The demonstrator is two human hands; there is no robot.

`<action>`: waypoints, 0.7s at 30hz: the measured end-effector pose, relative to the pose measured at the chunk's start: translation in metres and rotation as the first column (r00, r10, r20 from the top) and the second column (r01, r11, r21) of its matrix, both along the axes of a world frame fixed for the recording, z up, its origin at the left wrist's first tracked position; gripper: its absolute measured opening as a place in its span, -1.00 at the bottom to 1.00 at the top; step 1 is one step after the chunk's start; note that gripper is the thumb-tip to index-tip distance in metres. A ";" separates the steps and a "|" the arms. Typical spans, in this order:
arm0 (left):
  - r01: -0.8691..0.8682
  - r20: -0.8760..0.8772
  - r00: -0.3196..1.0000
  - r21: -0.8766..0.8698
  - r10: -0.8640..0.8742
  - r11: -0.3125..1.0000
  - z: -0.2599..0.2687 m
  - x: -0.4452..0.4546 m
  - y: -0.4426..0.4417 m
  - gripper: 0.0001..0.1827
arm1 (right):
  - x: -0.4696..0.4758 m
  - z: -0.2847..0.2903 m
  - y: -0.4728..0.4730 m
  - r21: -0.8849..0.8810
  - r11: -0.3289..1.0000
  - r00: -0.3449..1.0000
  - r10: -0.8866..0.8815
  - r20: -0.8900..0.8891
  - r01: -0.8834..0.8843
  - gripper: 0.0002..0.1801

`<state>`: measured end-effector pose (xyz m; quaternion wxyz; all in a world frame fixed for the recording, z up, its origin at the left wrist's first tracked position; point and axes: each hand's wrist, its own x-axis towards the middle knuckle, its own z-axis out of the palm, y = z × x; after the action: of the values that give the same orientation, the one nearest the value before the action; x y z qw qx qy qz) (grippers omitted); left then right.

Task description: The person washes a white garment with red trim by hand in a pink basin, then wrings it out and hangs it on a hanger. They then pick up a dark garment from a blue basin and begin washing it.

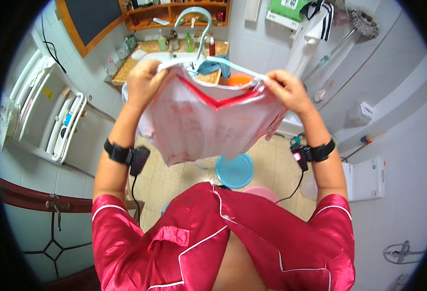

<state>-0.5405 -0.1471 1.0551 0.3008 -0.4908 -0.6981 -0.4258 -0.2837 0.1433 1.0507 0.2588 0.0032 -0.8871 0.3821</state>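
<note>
A white shirt (213, 127) with a red V-neck collar and faint red print is spread on a pale blue plastic hanger (206, 22), whose hook points up past the sink. At the left shoulder of the picture, my left hand (146, 82) pinches the shirt and hanger end between thumb and fingers. My right hand (288, 89) grips the other shoulder of the shirt at the hanger's right end. The lower part of the shirt hangs loose above the tiled floor. Fingers behind the fabric are partly hidden.
Behind the shirt stands a washbasin (162, 56) with pump bottles and a blue cloth (213, 67). A blue basin (234, 170) and a pink basin (262, 192) are on the floor. Towel racks (49, 109) line the left wall; a mop (364, 22) leans at right.
</note>
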 end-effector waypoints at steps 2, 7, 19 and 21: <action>0.053 -0.059 0.997 0.014 -0.052 0.999 0.009 -0.012 0.014 -0.81 | 0.007 0.014 0.002 0.024 1.000 0.999 -0.015 -0.051 0.017 -0.79; 0.074 -0.221 0.972 -0.031 -0.079 0.997 0.031 -0.019 0.040 -0.82 | 0.049 0.053 -0.005 0.010 0.995 0.991 -0.099 0.085 0.098 -0.75; 0.208 -0.076 0.973 -0.102 -0.216 0.973 0.000 0.008 0.109 -0.82 | 0.126 0.030 0.007 0.021 0.945 0.945 -0.324 -0.049 0.325 -0.76; 0.243 -0.051 0.967 -0.115 -0.250 0.963 -0.001 0.010 0.119 -0.78 | 0.136 0.009 0.016 -0.011 0.958 0.958 -0.285 0.036 0.286 -0.77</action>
<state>-0.5300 -0.0286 1.0546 0.2413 -0.6029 -0.6434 -0.4054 -0.1474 0.1589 1.0599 0.2959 -0.1335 -0.8794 0.3481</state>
